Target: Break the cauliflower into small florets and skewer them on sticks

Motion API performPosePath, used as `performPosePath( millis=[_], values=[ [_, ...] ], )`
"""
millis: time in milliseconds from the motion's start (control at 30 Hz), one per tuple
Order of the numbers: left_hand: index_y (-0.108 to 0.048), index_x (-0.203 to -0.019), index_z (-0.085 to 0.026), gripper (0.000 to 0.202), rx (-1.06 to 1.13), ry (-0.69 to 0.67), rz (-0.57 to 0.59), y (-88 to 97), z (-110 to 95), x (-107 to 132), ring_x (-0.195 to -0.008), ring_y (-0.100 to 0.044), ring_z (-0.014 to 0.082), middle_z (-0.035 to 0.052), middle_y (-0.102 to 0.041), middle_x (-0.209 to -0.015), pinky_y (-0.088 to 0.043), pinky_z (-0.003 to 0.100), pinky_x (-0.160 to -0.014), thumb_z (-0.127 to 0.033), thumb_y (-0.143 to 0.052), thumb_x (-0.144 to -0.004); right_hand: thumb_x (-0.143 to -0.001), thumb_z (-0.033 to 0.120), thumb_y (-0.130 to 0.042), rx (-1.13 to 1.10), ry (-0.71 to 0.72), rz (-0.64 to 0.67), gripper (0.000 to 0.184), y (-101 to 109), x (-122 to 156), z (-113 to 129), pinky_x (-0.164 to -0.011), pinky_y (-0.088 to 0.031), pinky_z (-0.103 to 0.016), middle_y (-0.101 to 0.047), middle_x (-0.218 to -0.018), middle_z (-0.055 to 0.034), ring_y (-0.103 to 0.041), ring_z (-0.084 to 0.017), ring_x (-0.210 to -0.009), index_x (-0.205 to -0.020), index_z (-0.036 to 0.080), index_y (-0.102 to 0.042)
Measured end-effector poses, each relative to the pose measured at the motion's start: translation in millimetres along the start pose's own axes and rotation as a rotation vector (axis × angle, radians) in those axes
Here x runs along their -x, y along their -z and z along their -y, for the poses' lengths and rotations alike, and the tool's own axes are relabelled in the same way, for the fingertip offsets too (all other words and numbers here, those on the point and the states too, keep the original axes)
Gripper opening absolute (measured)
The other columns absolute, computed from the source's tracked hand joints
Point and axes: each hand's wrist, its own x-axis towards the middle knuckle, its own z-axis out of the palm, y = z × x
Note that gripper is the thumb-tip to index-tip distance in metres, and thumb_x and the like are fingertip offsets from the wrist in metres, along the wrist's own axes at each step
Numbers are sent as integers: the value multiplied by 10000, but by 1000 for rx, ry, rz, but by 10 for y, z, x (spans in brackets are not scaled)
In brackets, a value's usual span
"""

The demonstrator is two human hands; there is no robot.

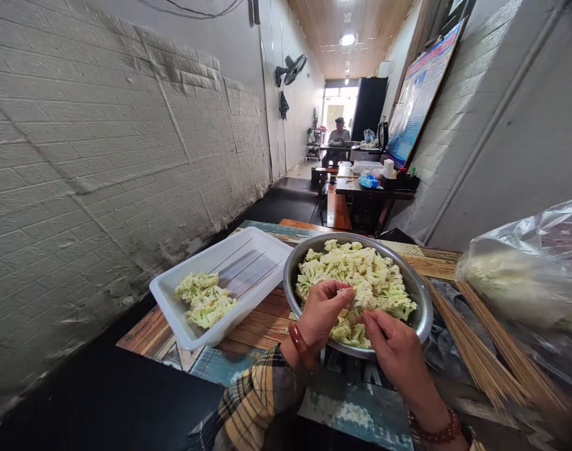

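Observation:
A wide metal bowl [291, 294] full of cauliflower florets [356, 266] stands in front of me. Over its near side, my left hand [324, 311] is closed in a pinch on a pale cauliflower floret. My right hand [395, 344] is beside it, thumb and fingers pressed together at the florets; what it pinches is too small to make out. To the left, a white plastic tray [173, 322] holds skewered cauliflower [205, 299], with thin sticks reaching toward the tray's far side. Bundles of bamboo skewers [478, 344] lie right of the bowl.
A clear plastic bag [525, 269] with pale contents stands at the right table edge. The wooden table [262, 326] has a patchwork top. A white brick wall [102, 156] runs along the left. Farther back are another table [374, 190] and a seated person [339, 133].

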Motion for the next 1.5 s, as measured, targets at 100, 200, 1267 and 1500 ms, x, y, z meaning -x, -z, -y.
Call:
performPosePath(
  millis=[100,200,1267,1500],
  values=[
    [-651,-652,-121,270,9,10,15,-11,-39,9,-605,-453,85,-9,-561,-621,-336,218,-594,-364,-759,-602,-946,350,-394,44,16,-42,319,-8,9,-10,-581,-403,-242,-643,-646,-4,-618,-149,-606,-714,211,-563],
    [-633,-617,-122,310,23,42,72,-19,-42,7,-573,-432,74,-16,-542,-590,-319,217,-575,-390,-781,-571,-938,359,-409,74,35,-80,337,-14,6,-18,-549,-384,-233,-599,-580,12,-579,-133,-540,-653,212,-513],
    [-701,-975,-200,337,-1630,-557,276,789,-143,-677,-1141,-490,267,92,-598,-1240,-356,439,-1005,-49,-499,-750,-950,433,-367,155,-30,-60,386,2,-18,-52,-587,-381,-264,-660,-664,-35,-619,-178,-635,-692,210,-548],
    [-736,-849,-241,208,-1542,-528,350,738,-195,-649,-1244,-422,303,63,-609,-1240,-286,501,-1051,-133,-610,-723,-952,428,-366,162,-21,-60,392,-5,-26,-35,-572,-377,-260,-639,-618,-24,-602,-168,-597,-670,216,-537]
  ],
)
